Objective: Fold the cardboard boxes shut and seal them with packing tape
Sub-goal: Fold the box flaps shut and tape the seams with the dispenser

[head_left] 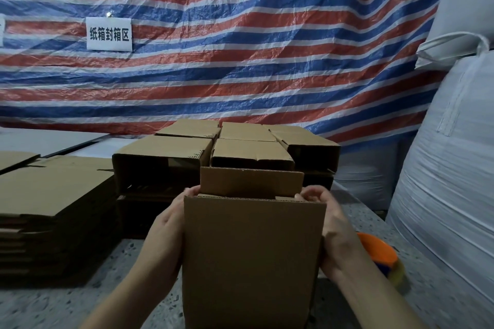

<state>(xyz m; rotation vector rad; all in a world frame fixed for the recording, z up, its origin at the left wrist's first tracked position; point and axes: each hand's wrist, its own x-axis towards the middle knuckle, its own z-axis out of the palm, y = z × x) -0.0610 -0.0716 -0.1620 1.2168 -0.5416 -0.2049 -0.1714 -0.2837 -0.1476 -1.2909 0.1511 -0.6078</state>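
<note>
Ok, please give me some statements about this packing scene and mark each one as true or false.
1. Both hands hold the cardboard box, the left hand on its left side and the right hand on its right side. True.
2. The far flap of that box is already folded flat. False: it stands upright.
3. The tape dispenser is in the right hand. False: it lies on the floor, to the right of the box.
4. A stack of flat cardboard lies to the left. True.
5. A white sign hangs on the striped tarp. True.
6. The big white sacks stand on the left. False: they stand on the right.
</note>
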